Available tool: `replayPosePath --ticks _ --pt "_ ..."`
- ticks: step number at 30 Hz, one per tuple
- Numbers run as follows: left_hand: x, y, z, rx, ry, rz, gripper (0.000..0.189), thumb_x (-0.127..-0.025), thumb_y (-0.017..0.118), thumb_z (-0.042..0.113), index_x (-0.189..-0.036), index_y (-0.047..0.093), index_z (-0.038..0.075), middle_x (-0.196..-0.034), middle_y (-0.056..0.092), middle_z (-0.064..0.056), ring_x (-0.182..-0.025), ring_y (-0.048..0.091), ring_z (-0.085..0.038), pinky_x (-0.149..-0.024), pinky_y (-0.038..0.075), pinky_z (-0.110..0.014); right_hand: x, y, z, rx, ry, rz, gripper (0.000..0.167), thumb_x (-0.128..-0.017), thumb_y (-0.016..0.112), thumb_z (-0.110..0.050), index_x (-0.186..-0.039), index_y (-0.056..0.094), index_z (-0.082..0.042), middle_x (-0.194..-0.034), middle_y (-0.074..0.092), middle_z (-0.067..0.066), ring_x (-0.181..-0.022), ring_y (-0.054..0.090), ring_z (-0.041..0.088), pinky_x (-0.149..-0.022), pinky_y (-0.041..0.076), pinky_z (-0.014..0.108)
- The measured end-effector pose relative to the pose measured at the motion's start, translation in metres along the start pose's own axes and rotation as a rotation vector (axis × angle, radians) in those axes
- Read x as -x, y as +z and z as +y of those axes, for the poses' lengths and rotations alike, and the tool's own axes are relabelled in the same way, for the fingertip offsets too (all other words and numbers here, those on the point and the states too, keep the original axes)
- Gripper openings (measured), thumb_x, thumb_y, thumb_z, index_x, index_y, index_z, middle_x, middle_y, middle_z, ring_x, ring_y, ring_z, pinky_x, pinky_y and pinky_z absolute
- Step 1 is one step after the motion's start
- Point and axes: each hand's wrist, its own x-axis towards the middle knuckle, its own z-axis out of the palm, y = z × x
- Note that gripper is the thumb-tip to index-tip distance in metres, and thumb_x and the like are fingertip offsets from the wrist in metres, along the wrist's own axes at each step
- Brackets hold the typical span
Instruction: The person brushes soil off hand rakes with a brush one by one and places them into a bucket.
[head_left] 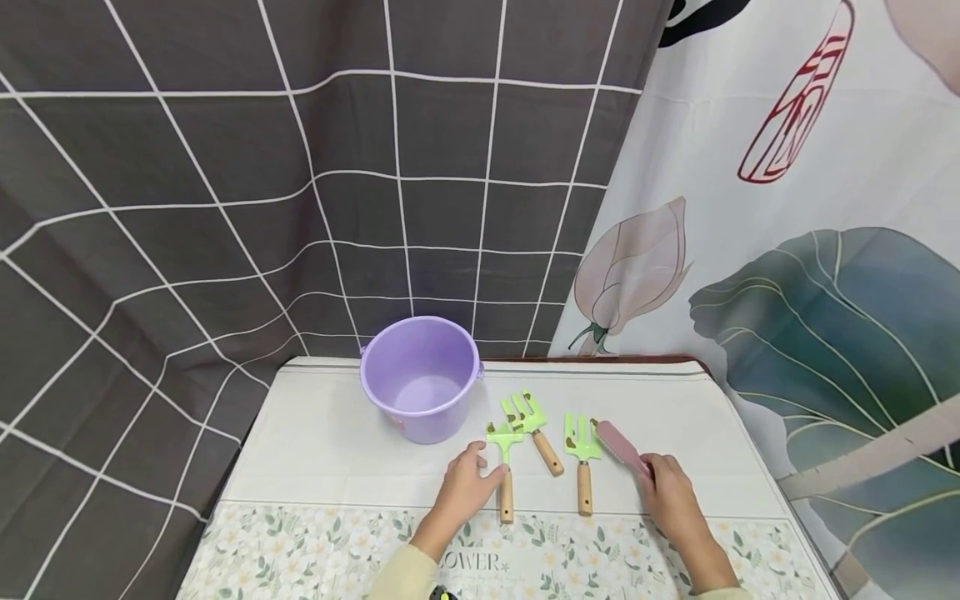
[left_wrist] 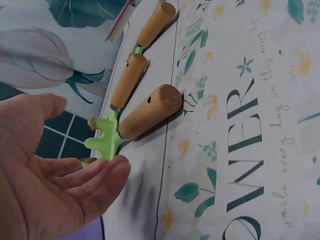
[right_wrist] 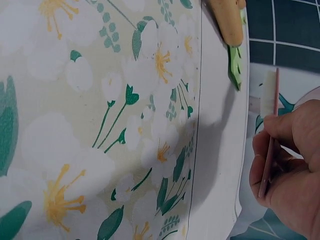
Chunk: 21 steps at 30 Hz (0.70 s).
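My right hand grips a pink brush by its handle, its head pointing to the back left. In the right wrist view the brush is edge-on with pale bristles, held between thumb and fingers. My left hand hovers with relaxed fingers beside a small green hand rake with a wooden handle. In the left wrist view nothing is between the fingers, and the rake's handle lies just past the fingertips. A green hand fork overlaps the rake's head; another fork lies right of it.
A purple bucket stands upright at the back left of the table. The white tablecloth has a floral band along the front. Behind the table hang a dark grid curtain and a white printed curtain.
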Motion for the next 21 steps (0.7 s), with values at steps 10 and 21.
replayPosePath --ticks 10,21 --pt "-0.002 0.01 -0.006 0.161 -0.157 -0.131 0.054 -0.096 0.071 0.039 -0.124 0.054 -0.003 -0.064 0.064 -0.007 -0.043 0.06 -0.015 -0.038 0.053 -0.028 0.004 0.0 0.001 -0.01 0.03 -0.029 0.034 -0.1 0.062 -0.001 -0.132 0.055 0.009 -0.113 0.059 0.023 -0.103 0.064 0.035 -0.094 0.058 0.054" --pt "-0.005 0.025 -0.008 0.07 -0.181 -0.128 0.047 -0.094 0.073 0.036 -0.119 0.054 0.001 -0.055 0.059 -0.003 -0.04 0.054 -0.011 -0.036 0.05 -0.025 0.005 -0.004 0.004 -0.028 -0.006 -0.024 0.033 -0.098 0.064 0.001 -0.129 0.058 0.008 -0.111 0.06 0.021 -0.1 0.065 0.034 -0.089 0.059 0.053"
